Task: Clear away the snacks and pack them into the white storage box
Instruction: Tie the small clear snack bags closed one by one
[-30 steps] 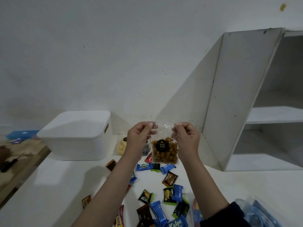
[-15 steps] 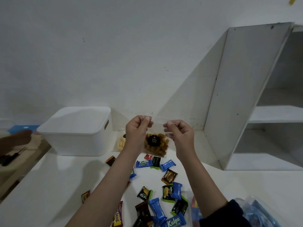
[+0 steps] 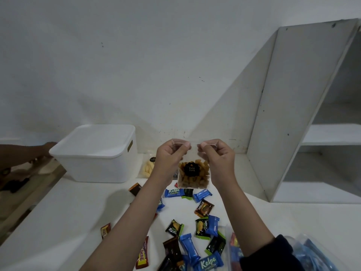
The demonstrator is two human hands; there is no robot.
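Left hand and right hand pinch the top corners of a clear snack pouch hanging below the fingertips; apparently sealing, so press evenly along the strip. The lidded white storage box stands left.

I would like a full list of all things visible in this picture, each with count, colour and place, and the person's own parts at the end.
clear snack bag: one, transparent with brown pieces and a black label, held up above the table
white storage box: one, white, lid on, table's far left
pale snack bag: one, yellowish pieces, right of the box by the wall
small wrapped snacks: many, blue, black-green, brown, red, scattered on the near table
clear plastic bag: one, blue packets inside, bottom right
white table: one, white
white shelf unit: one, white, right
another person's hand: one, left of the box
left hand: pinches the bag's top edge
right hand: pinches the same edge
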